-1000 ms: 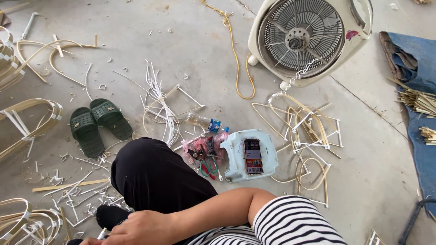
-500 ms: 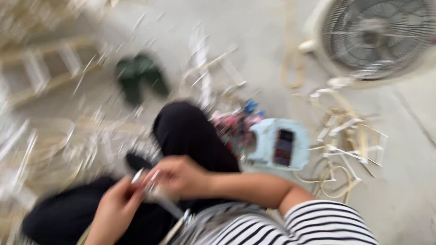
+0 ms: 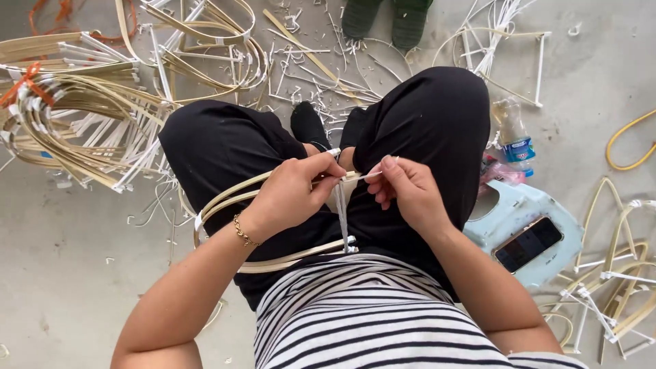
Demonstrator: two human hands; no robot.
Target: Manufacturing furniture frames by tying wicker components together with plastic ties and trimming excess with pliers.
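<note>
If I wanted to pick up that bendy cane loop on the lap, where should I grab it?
Probably best on the open curved end of the cane loop, coming from the person's left side. That bend sticks out past the black trouser leg with nothing over it. The other end is busy: the left hand and right hand pinch it where the white strip binds it.
</note>
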